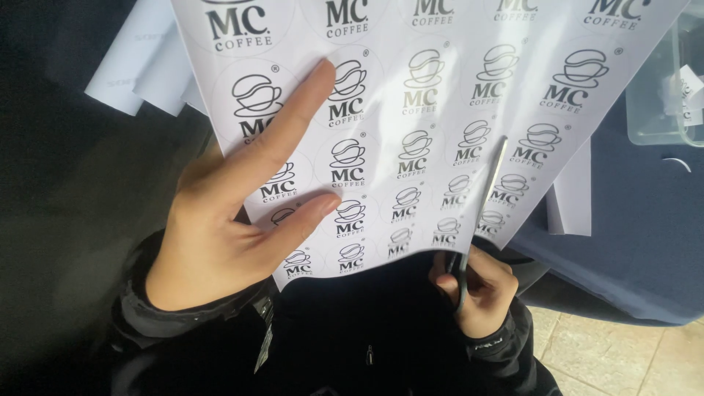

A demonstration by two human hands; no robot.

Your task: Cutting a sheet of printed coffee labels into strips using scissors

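A large white sheet (pixel 440 95) printed with rows of round black cup logos fills the upper middle of the head view. My left hand (pixel 227 213) holds it at its left side, with the forefinger and another finger spread flat on top. My right hand (pixel 477 290) sits below the sheet's lower edge, closed on the handles of a pair of scissors (pixel 484 198). The blades run upward behind the paper, showing through it as a thin grey line between two logo columns. Most of the scissors is hidden by the sheet.
More white paper sheets (pixel 139 66) lie at the upper left on a dark cloth. A clear plastic box (pixel 664 95) with paper scraps stands at the right on a blue cloth-covered table (pixel 631 242). Tiled floor (pixel 623 352) shows at the lower right.
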